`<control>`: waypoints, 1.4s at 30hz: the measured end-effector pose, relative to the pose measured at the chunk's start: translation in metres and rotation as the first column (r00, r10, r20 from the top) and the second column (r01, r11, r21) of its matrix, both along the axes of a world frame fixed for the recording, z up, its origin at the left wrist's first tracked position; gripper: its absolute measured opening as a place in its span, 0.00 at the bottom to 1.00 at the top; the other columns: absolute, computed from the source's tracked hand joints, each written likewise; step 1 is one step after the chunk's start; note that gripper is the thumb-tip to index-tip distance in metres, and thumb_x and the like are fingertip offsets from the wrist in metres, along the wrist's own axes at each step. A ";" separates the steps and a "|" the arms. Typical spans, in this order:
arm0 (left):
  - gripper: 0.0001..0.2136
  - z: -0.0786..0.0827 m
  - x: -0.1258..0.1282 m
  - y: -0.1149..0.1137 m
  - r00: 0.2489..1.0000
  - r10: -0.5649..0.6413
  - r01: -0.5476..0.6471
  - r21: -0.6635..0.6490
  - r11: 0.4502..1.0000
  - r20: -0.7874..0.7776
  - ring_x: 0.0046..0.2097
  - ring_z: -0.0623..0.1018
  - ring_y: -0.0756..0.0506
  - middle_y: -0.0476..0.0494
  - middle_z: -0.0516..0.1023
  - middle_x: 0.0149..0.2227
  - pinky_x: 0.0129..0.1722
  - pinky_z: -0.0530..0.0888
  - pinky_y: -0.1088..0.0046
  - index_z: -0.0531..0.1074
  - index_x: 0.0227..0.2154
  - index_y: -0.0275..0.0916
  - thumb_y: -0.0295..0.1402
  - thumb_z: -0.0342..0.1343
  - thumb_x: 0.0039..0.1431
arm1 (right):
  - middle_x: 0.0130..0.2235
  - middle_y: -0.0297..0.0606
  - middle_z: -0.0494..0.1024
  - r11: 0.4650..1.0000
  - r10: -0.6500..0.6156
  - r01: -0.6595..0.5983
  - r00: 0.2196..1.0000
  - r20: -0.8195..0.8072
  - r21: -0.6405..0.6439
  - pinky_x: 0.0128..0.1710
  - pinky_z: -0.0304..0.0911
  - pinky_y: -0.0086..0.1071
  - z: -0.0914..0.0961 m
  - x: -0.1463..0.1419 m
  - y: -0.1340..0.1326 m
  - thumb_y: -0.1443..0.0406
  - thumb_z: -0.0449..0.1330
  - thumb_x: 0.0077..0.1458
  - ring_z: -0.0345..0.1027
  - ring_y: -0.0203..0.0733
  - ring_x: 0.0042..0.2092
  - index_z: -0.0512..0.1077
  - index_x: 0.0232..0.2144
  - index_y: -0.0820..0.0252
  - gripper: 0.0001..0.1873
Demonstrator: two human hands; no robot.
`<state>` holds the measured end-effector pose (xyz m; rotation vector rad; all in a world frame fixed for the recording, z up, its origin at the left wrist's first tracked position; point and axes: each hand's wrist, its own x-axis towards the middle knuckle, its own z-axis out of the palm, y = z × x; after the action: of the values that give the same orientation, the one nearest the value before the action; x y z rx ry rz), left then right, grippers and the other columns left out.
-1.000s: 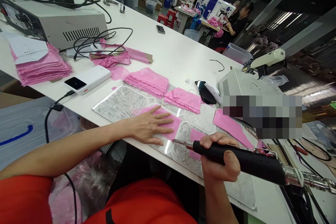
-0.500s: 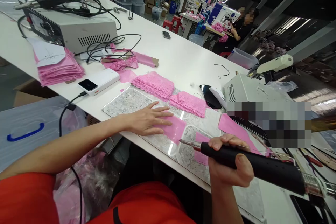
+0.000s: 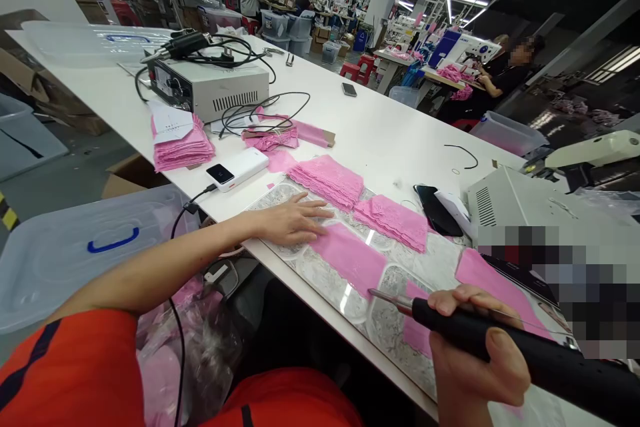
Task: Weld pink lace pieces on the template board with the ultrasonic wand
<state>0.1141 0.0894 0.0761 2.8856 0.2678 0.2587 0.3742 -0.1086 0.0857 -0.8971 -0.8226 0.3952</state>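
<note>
My left hand (image 3: 290, 220) lies flat with its fingers spread, fingertips at the left end of a pink fabric piece (image 3: 350, 257). That piece rests on a clear template sheet (image 3: 325, 280) with rounded outlines, over a grey marbled surface. In my right hand (image 3: 480, 347) is a thick black-handled tool (image 3: 450, 323) with a pointed metal tip. The tip is near the lower right corner of the pink piece; whether it touches is unclear. A second pink piece (image 3: 417, 317) lies partly behind the tool. Just beyond are two stacks of pink fabric (image 3: 326, 180), one left, one right.
A grey power box (image 3: 225, 90) with coiled cables stands at the far left, near a paper-topped pink stack (image 3: 183, 147) and a white power bank (image 3: 237, 170). At right are a dark phone (image 3: 435, 210) and another grey box (image 3: 520, 200). Co-workers sit farther back.
The view has swung left, so the table appears farther right and lower. My left hand has slid toward the left end of the pink piece, uncovering more of it. My right hand keeps the tool.
</note>
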 end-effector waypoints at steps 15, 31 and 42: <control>0.12 0.003 0.011 0.001 0.994 0.046 -0.049 0.027 0.998 0.096 0.65 0.61 0.35 0.39 0.66 0.61 0.63 0.51 0.42 0.77 0.44 0.41 0.30 0.48 0.65 | 0.29 0.35 0.71 1.000 0.002 -0.002 1.000 0.016 -0.002 0.21 0.62 0.35 0.001 -0.002 0.000 0.62 0.54 0.40 0.65 0.36 0.22 0.72 0.28 0.62 0.12; 0.06 -0.008 0.058 0.004 0.983 0.131 -0.129 -0.030 0.991 0.131 0.64 0.62 0.36 0.37 0.71 0.57 0.62 0.50 0.43 0.75 0.36 0.37 0.26 0.53 0.61 | 0.29 0.35 0.71 1.000 0.020 -0.020 1.000 0.010 0.020 0.23 0.63 0.34 -0.002 -0.002 -0.001 0.63 0.53 0.42 0.65 0.35 0.23 0.72 0.30 0.62 0.12; 0.30 0.003 0.002 0.011 0.999 0.040 -0.038 -0.073 0.997 0.028 0.67 0.56 0.36 0.45 0.64 0.63 0.64 0.51 0.44 0.77 0.46 0.46 0.11 0.46 0.44 | 0.28 0.35 0.71 0.999 -0.030 0.030 0.999 -0.027 -0.024 0.21 0.61 0.34 0.000 -0.001 -0.001 0.62 0.53 0.38 0.64 0.35 0.22 0.72 0.27 0.61 0.13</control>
<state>0.1161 0.0999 0.0795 2.8047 0.3219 0.2921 0.3735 -0.1096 0.0852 -0.9228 -0.7802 0.3904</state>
